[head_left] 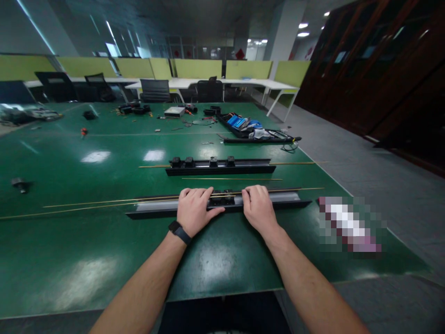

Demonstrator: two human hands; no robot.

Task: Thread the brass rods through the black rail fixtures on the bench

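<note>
A long black channel (pixel 290 204) with a silvery inside lies across the green table in front of me. Thin brass rods (pixel 91 203) run along it and stick out well past its left end. My left hand (pixel 194 211) lies over the channel, fingers bent over the far side and thumb stretched toward the right. My right hand (pixel 260 209) is closed at the rods, its thumb and forefinger together beside them; the fingertips are partly hidden. Between both hands, small black blocks (pixel 227 199) sit inside the channel under the rods.
Beyond lies a second black channel (pixel 222 170) with several blocks and rods. A loose rod (pixel 232 179) rests between the channels. Farther back are a black tray (pixel 231 127) of blue packets and scattered small parts. A blurred-out item (pixel 349 225) lies at right.
</note>
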